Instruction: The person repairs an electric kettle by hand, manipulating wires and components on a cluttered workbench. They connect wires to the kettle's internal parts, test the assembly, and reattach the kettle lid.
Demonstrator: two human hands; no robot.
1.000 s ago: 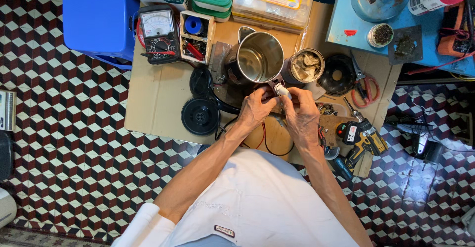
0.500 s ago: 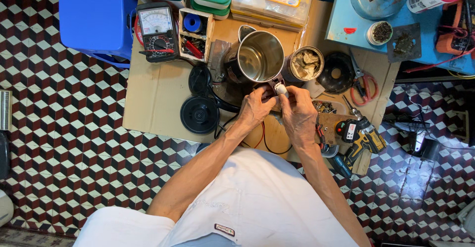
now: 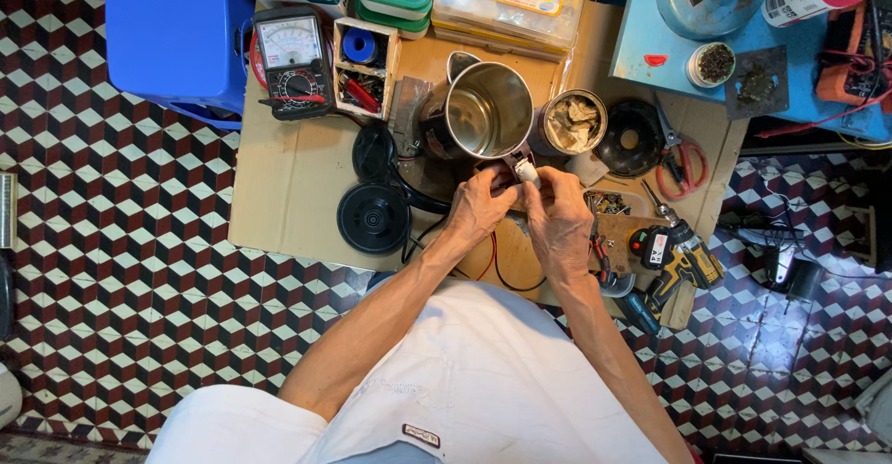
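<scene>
Head view: since the frames a moment ago your hands have barely shifted; both stay bunched at the near rim of the steel kettle body (image 3: 490, 111), so the work remains fine fingertip handling. Your left hand (image 3: 480, 206) is curled, fingertips pinching a small white part (image 3: 527, 172) just below the kettle. Your right hand (image 3: 560, 218) is also curled, fingers meeting the same part from the other side. The kettle sits on the cardboard sheet (image 3: 297, 176), beside a black round base (image 3: 373, 218).

This is a small repair workshop on a tiled floor (image 3: 111, 269): a multimeter (image 3: 293, 65), a cordless drill (image 3: 674, 260), pliers (image 3: 678, 153) and parts lie on cardboard (image 3: 288, 185).
</scene>
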